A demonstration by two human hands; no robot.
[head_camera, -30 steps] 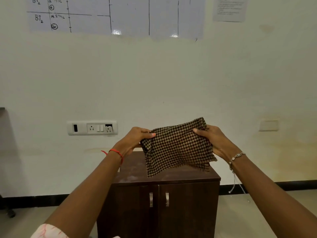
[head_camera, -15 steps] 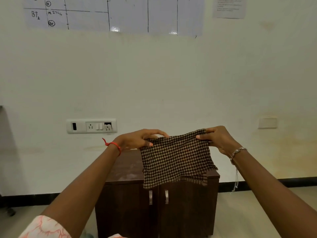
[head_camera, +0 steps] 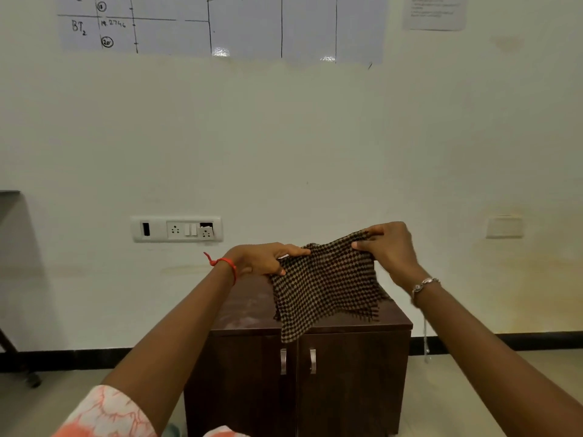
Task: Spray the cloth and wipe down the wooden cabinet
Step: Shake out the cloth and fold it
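Note:
A brown-and-tan checked cloth (head_camera: 325, 285) hangs in the air above a dark wooden cabinet (head_camera: 353, 373) with two doors and metal handles. My left hand (head_camera: 262, 258) grips the cloth's upper left edge. My right hand (head_camera: 389, 247) pinches its upper right corner, slightly higher. The cloth droops to a point over the cabinet's front edge and hides part of the dusty top (head_camera: 243, 310). No spray bottle is in view.
The cabinet stands against a cream wall with a switch and socket panel (head_camera: 176, 229) to the left and a papered chart (head_camera: 220, 23) above. A dark table edge and leg (head_camera: 12, 351) show at far left. Tiled floor lies on both sides.
My hands have drawn closer together and the cloth has slackened from a flat spread sheet into a bunched, drooping shape. My right hand has risen a little.

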